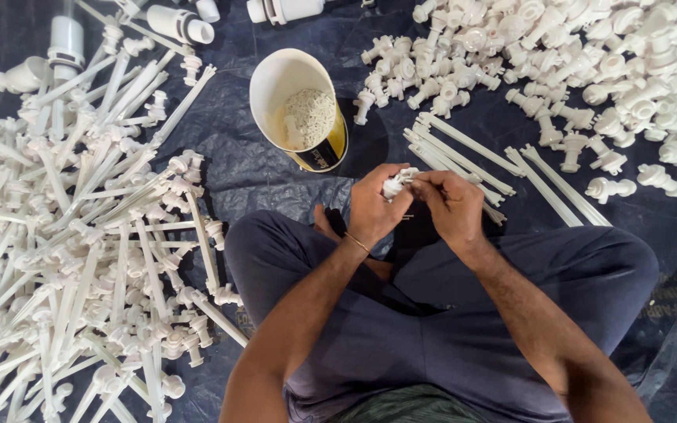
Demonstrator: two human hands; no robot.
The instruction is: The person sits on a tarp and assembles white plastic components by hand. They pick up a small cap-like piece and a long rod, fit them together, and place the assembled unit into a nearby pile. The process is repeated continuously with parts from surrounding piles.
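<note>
My left hand (371, 207) and my right hand (452, 205) meet in front of my crossed legs, both pinching one small white plastic fitting (396, 183) between the fingertips. A thin bracelet circles my left wrist. Just beyond my hands lie a few loose white plastic stems (464, 153) on the dark sheet. A cream tub (295, 106) lies tilted ahead of my left hand, with small white bits inside.
A big heap of long white assembled stems (80, 235) covers the floor on the left. A pile of short white fittings (581, 63) fills the upper right. Larger white pipe pieces (182, 23) lie at the top. A dark plastic sheet (244, 168) covers the floor.
</note>
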